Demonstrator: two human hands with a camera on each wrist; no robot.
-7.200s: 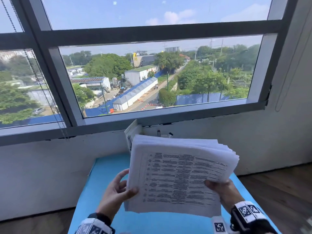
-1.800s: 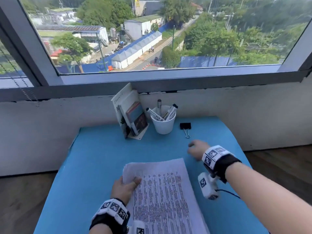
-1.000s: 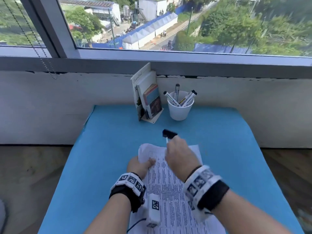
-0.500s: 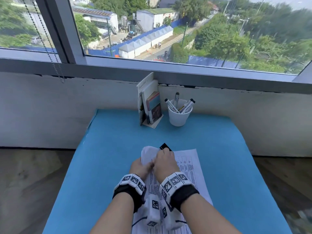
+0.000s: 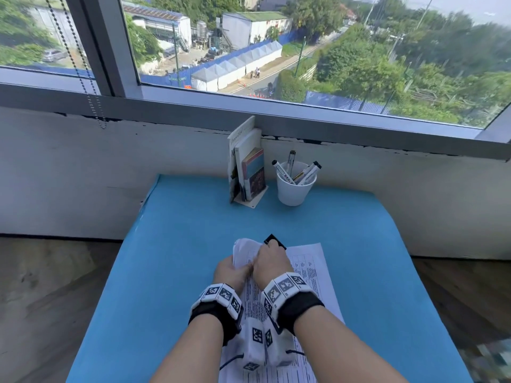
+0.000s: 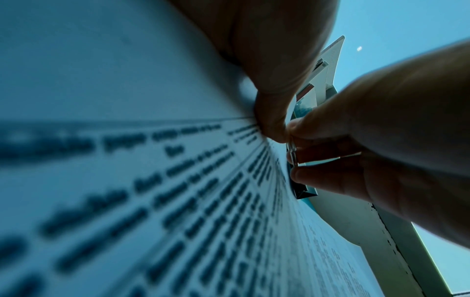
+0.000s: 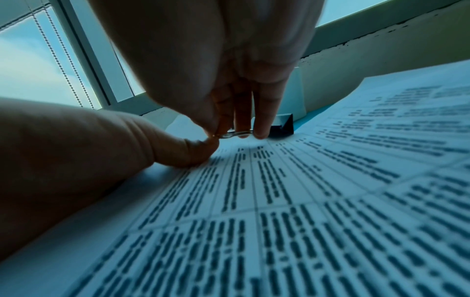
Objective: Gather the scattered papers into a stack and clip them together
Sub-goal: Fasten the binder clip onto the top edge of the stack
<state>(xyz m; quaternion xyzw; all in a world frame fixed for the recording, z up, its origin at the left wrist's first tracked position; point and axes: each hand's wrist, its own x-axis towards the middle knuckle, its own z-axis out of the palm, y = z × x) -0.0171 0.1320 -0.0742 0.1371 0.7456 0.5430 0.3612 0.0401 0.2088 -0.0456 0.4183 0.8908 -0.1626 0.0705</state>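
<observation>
While the one stack of papers (image 5: 307, 275) lies flat on the blue bench (image 5: 166, 272), the single black clip (image 5: 274, 241) sits at its 12 o'clock edge, so clipping looks to be the step in hand. Right hand (image 5: 269, 262) fingers (image 7: 241, 120) pinch the clip's wire handles; left hand (image 5: 231, 273) pinches the papers' top corner. Next comes seating the clip fully, then letting go. At 12 o'clock stand one cup (image 5: 294, 189) with three markers and some books (image 5: 247, 164).

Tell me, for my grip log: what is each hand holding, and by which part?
Right hand pinches binder clip by its wire handles; left hand grips paper stack at its top-left corner.
</observation>
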